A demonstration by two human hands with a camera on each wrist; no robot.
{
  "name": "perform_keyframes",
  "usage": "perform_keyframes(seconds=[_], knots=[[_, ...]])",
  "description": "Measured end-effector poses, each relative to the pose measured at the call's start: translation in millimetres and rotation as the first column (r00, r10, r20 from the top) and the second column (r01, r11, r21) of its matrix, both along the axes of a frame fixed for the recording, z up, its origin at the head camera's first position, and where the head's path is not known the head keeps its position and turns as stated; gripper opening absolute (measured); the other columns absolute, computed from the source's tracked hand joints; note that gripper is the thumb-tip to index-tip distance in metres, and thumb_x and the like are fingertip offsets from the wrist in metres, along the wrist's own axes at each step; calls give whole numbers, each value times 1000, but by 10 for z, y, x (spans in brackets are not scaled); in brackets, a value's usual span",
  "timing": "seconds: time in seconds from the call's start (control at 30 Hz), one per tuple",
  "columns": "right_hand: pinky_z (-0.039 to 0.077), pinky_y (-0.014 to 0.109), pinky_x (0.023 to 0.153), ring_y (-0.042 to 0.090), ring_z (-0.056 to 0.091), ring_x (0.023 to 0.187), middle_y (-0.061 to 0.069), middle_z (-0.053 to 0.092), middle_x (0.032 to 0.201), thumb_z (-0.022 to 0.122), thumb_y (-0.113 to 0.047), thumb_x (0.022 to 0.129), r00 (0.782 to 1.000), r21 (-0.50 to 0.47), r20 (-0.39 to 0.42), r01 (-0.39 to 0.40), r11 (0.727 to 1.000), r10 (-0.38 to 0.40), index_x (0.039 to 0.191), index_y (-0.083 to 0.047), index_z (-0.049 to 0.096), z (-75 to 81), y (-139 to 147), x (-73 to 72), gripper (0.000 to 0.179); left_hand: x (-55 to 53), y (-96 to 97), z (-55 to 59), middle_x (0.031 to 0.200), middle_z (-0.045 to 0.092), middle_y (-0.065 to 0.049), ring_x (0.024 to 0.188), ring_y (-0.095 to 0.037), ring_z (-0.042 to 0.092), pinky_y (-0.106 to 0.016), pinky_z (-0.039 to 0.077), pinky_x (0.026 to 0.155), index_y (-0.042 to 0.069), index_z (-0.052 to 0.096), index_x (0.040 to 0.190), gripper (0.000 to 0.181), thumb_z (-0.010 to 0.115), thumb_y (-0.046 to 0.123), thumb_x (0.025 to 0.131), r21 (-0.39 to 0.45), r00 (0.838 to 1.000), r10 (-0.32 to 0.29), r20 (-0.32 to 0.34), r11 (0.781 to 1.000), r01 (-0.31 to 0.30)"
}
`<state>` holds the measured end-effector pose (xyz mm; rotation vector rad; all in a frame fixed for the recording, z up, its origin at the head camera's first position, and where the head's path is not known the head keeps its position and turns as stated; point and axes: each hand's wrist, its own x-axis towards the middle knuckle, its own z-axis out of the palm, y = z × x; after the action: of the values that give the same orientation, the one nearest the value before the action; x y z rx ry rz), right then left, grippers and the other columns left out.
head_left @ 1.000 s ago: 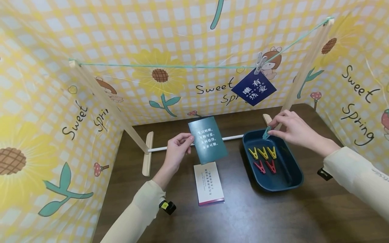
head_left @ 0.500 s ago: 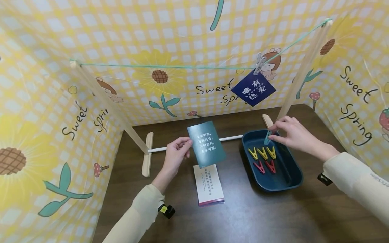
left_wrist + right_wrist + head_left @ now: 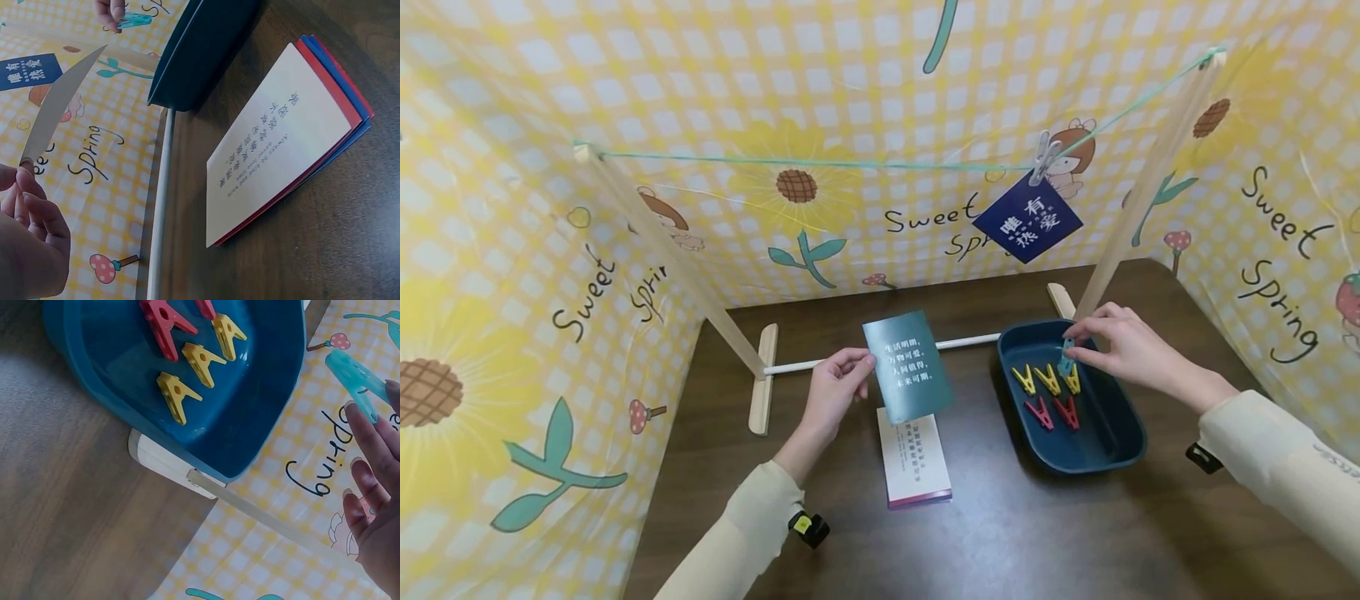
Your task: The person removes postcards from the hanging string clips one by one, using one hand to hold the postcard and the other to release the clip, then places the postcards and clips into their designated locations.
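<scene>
My left hand [image 3: 837,385] pinches the left edge of a green card [image 3: 908,367] with white writing, held up above a stack of cards [image 3: 916,458] whose top one is cream. In the left wrist view that green card appears nearly edge-on. Between thumb and fingers of my right hand [image 3: 1123,346] is a teal clothespin [image 3: 354,376], over the dark blue tray [image 3: 1131,433]. Yellow clothespins [image 3: 1024,380] and red clothespins [image 3: 1040,412] lie inside the tray. A navy card [image 3: 1028,217] hangs by one corner from the green string [image 3: 850,164], clipped by a whitish clothespin [image 3: 1042,158].
Wooden posts, one at the left [image 3: 670,258] and one at the right [image 3: 1150,183], carry the string. A white rod [image 3: 977,341] runs low between their feet, partly behind the green card and tray. Yellow checked cloth [image 3: 865,75] surrounds the brown table [image 3: 1000,533].
The green card in my left hand has come down slightly, covering more of the stack's top. My right hand with the teal clothespin has also lowered a little over the tray.
</scene>
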<state>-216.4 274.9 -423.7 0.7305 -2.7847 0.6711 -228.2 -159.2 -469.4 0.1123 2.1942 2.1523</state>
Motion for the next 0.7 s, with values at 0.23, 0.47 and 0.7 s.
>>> perform_keyframes(seconds=[0.23,0.47,0.7], knots=[[36,40,78,19,51,93,-7,74,90,86,-16,85,1000,-1,17,7,1000,-7,105,-8,79,-23,19,12,22,29,14,-80,66,62,2,53,-10,51,-22,43,52,-8,70,111,19,69,8,100,-15,1000,6,8,1000,-6],[35,38,76,22,51,92,-8,72,89,85,-18,87,998,12,59,14,1000,-15,106,-8,79,-89,22,41,22,67,-4,-176,70,65,2,54,-10,53,-22,45,53,-7,71,112,21,70,10,100,-25,998,6,55,1000,-4],[37,36,74,21,50,92,-2,71,94,84,-21,89,993,33,118,25,999,-29,107,-10,80,-120,52,64,21,94,-30,-273,72,67,2,54,-10,53,-24,46,54,-7,72,111,20,70,10,100,-40,997,11,81,999,-7]])
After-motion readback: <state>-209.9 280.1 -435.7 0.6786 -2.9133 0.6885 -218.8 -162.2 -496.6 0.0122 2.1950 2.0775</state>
